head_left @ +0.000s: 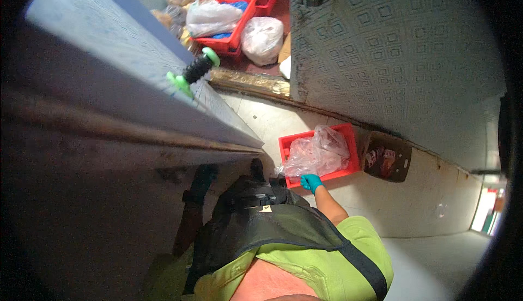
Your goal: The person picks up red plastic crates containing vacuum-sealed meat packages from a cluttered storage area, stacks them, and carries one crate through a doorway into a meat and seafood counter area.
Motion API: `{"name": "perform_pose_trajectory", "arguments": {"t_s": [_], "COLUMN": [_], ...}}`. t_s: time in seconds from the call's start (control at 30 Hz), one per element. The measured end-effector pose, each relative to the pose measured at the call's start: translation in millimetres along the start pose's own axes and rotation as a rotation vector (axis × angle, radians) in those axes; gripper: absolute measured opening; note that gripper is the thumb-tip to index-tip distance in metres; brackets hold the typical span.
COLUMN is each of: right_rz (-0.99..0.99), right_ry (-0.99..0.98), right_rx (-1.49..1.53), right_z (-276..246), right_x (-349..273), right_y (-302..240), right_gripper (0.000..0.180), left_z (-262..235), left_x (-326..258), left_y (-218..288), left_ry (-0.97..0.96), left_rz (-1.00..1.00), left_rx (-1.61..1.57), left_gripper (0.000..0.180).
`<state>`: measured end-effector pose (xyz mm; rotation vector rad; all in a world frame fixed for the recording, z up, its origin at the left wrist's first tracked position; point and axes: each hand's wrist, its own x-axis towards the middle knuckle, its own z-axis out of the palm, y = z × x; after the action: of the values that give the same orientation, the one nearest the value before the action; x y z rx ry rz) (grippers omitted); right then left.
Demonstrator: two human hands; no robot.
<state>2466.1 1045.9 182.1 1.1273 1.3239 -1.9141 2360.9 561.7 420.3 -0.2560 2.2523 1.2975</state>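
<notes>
My right hand (311, 182), in a teal glove, reaches forward and down, its fingers closed on the near rim of a red plastic crate (348, 137). The crate sits on the pale floor against a patterned wall and holds a clear plastic bag (318, 152) of pinkish contents. My left hand is not visible; my green shirt and dark apron (256, 214) fill the lower middle of the view.
A thick blue-grey door (120, 77) with a green and black handle (195, 71) stands open at my left. Beyond the threshold are stacked red crates (231, 42) and filled plastic bags (262, 38). A dark open container (388, 156) with red items lies right of the crate.
</notes>
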Motion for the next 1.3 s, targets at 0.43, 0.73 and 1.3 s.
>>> {"name": "perform_pose_trajectory", "arguments": {"t_s": [0.43,0.73,1.3], "right_rz": [-0.090,-0.271,0.363], "right_ry": [0.295,0.449,1.011], "right_rx": [0.038,0.405,0.309], "right_z": [-82.7,60.5,-73.6], "right_x": [-69.4,-86.5,285.3], "right_y": [172.0,216.9,302.8], "right_gripper": [0.038,0.029,0.051], "left_z": [133.3,135.2,412.5], "left_x": [264.6,301.8,380.0], "left_y": [297.2,277.3,-302.5], "left_ry": [-0.282,-0.253,-0.703], "left_rz": [0.533,0.739,-1.450], "left_rx": [-0.486,-0.335,-0.566], "left_gripper": [0.024,0.022,0.054]}}
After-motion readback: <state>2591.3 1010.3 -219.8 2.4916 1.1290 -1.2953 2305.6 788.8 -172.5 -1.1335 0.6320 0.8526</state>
